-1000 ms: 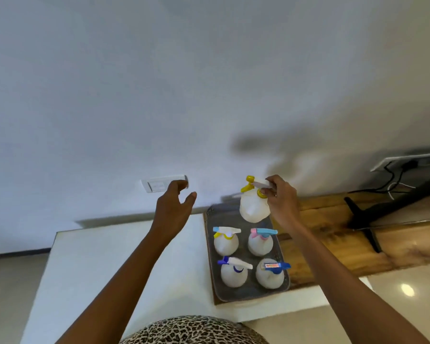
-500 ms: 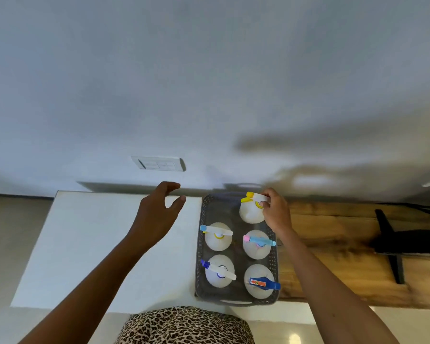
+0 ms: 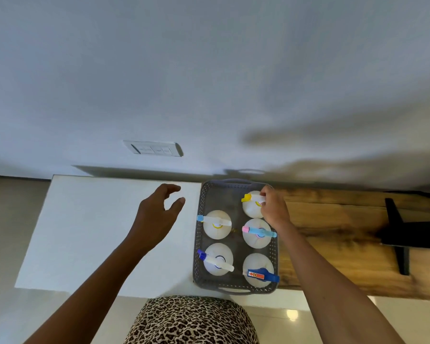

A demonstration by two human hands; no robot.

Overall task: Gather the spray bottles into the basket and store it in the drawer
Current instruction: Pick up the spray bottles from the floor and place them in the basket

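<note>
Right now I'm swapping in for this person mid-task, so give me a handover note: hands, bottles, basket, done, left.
Right hand: fingers closed on the trigger head of the yellow-nozzle spray bottle, standing in the far right spot of the grey basket.
Left hand: open, empty, hovering over the white countertop.
Basket: sits where the white top meets the wooden top; five spray bottles inside, far left spot free.
Done: no loose bottles in view.
Left: release the bottle, lift the basket by its handles, store it in the drawer, which is not in view.

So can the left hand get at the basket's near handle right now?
Probably yes: the left hand hovers open and empty over the white table, and nothing lies between it and the basket's near handle.
</note>
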